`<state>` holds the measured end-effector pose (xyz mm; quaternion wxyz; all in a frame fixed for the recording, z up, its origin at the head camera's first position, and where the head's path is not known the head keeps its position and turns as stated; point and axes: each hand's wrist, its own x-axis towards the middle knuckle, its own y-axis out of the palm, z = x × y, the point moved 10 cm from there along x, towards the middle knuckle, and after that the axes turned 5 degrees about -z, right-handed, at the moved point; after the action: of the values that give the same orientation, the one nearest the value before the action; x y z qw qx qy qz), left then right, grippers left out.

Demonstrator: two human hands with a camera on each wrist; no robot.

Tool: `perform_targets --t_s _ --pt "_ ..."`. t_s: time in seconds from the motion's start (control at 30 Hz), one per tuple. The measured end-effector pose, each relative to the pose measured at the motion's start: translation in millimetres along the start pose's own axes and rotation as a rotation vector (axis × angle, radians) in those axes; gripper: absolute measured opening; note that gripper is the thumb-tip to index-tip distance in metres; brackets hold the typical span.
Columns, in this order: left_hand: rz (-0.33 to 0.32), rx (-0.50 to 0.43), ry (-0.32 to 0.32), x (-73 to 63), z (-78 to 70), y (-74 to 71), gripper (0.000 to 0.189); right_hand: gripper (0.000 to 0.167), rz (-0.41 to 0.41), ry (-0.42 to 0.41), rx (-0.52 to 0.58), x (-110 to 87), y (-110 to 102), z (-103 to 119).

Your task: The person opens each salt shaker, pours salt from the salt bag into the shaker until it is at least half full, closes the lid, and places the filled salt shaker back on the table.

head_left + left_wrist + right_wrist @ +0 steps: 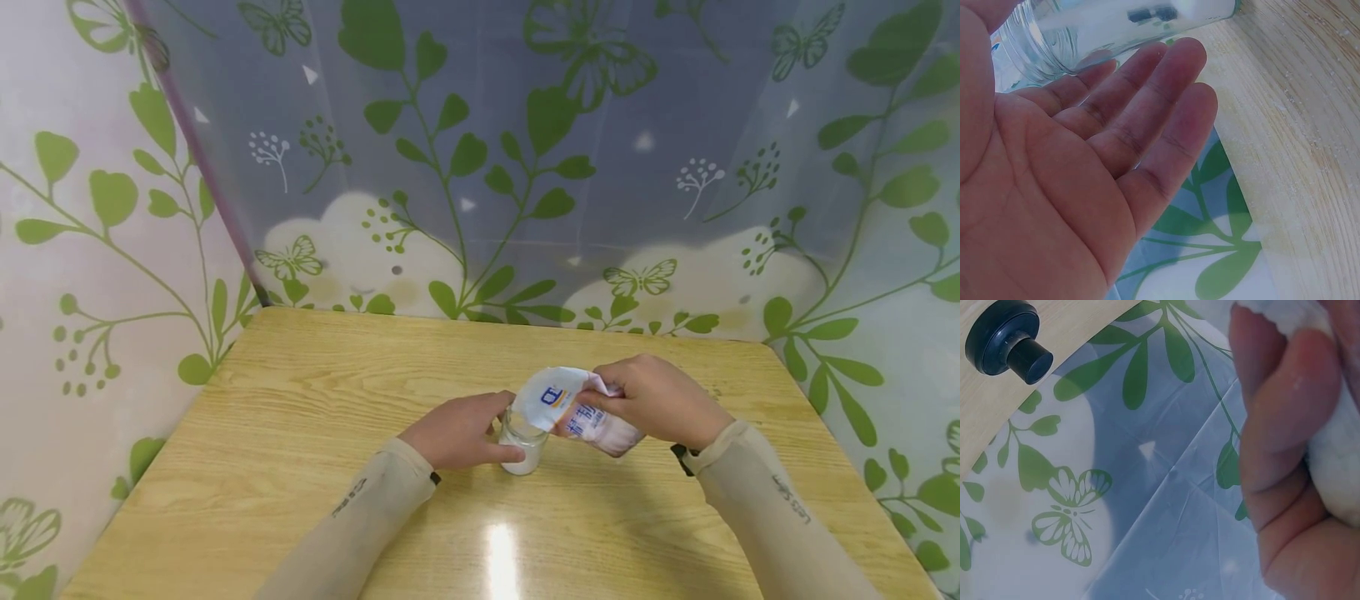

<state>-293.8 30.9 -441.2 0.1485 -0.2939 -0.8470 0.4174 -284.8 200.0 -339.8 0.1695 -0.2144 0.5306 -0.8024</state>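
A small clear glass jar (522, 446) stands on the table with white contents inside. My left hand (465, 429) holds it, thumb across the front and fingers round the far side. In the left wrist view the jar (1147, 22) lies beyond the fingertips. My right hand (652, 400) grips a soft bag of white, salt-like granules (596, 425), printed with blue Chinese characters. The bag is tilted, its pale blue end over the jar's mouth and hiding part of the rim. In the right wrist view, curled fingers (1297, 394) press against the white bag.
The wooden table (360, 358) meets leaf-and-butterfly patterned curtains (480, 167) at the back and sides. A black round lid with a knob (1007, 344) shows on the table in the right wrist view. White granules (1316, 119) lie scattered on the wood.
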Motion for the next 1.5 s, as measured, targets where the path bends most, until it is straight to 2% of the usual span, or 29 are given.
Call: perform_targets --t_s 0.83,1.5 --pt "0.005 -0.006 -0.004 -1.8 -4.9 -2.9 0.063 0.024 -0.007 -0.019 -0.031 0.4 -2.6 3.6" --pt "0.002 0.004 -0.009 -1.5 -3.0 -1.4 0.064 0.023 0.002 -0.039 -0.05 1.3 -2.6 7.7"
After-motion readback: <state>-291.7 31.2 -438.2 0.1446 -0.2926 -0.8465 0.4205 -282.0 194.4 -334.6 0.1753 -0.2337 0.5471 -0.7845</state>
